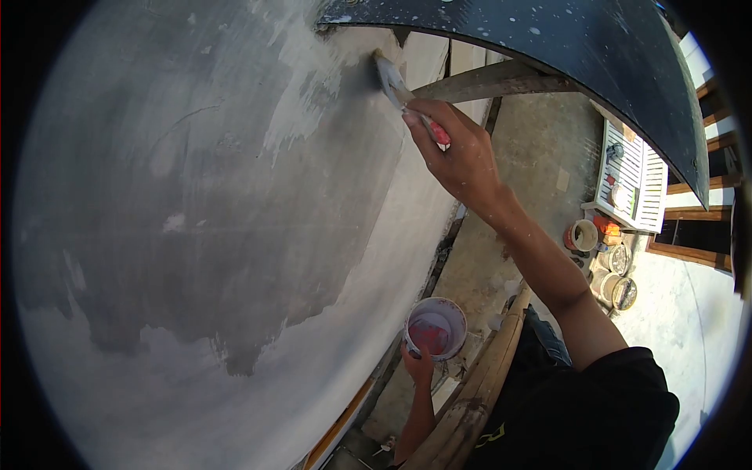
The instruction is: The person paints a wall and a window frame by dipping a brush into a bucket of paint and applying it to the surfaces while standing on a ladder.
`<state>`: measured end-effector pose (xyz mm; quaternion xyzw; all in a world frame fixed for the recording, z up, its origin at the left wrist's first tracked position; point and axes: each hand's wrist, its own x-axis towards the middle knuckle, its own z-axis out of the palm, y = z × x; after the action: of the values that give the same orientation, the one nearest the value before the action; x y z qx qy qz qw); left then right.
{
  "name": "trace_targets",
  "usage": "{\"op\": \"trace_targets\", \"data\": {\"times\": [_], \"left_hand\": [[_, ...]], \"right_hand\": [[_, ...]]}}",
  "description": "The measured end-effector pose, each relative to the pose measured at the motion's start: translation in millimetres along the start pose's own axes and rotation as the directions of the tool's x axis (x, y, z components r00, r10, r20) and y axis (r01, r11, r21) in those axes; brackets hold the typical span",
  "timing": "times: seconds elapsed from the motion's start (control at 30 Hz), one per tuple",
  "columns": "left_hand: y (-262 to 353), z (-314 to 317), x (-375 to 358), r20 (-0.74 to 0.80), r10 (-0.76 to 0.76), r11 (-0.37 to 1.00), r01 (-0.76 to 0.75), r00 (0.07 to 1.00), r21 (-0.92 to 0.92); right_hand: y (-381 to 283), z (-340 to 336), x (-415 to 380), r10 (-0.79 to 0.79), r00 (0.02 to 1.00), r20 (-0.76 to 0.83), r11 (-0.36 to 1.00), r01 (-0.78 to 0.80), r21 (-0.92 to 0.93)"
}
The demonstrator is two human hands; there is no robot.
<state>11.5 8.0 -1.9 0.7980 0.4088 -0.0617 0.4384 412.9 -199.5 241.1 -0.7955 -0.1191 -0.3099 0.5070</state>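
Observation:
My right hand [462,153] is closed around the handle of a paintbrush [394,84], with the red handle end showing at the palm. The bristle end rests against the wall [235,211] near the top, just below a dark panel. Lower down, my left hand [418,363] grips the rim of a white bucket [457,306]. Whitish and reddish material shows inside the bucket. The wall has a grey area with ragged edges, surrounded by paler coating.
A dark speckled panel [548,39] juts out at the top, above a wooden brace [501,81]. Bamboo poles [478,392] run beside my body. Far below at the right are a white slatted bench [649,188], buckets [581,235] and the ground.

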Motion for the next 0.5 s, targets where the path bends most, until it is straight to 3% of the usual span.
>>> {"op": "trace_targets", "data": {"times": [0.07, 0.17, 0.27, 0.37, 0.43, 0.5], "left_hand": [[-4, 1, 1, -0.019, 0.021, 0.999, -0.021, 1.000, 0.041], [-29, 3, 7, -0.058, 0.094, 0.985, -0.084, 0.994, 0.147], [-34, 4, 10, -0.024, 0.039, 0.993, -0.036, 0.999, 0.109], [-18, -2, 6, 0.054, -0.091, 0.994, 0.088, 0.994, 0.065], [-5, -7, 5, 0.081, -0.133, 0.990, 0.128, 0.988, 0.067], [-16, -6, 8, 0.056, -0.083, 0.993, 0.078, 0.995, 0.089]], "right_hand": [[-14, 0, -23, -0.123, 0.992, 0.034, 0.990, 0.120, 0.068], [-26, -12, -47, -0.155, 0.983, 0.095, 0.979, 0.140, 0.150], [-13, -22, -41, -0.004, 0.999, 0.039, 0.993, -0.001, 0.121], [0, -27, -8, 0.359, 0.932, 0.059, 0.933, -0.359, -0.011], [17, -13, 11, 0.315, 0.948, -0.044, 0.949, -0.316, -0.010], [13, -3, 19, 0.302, 0.948, -0.098, 0.953, -0.303, 0.003]]}}
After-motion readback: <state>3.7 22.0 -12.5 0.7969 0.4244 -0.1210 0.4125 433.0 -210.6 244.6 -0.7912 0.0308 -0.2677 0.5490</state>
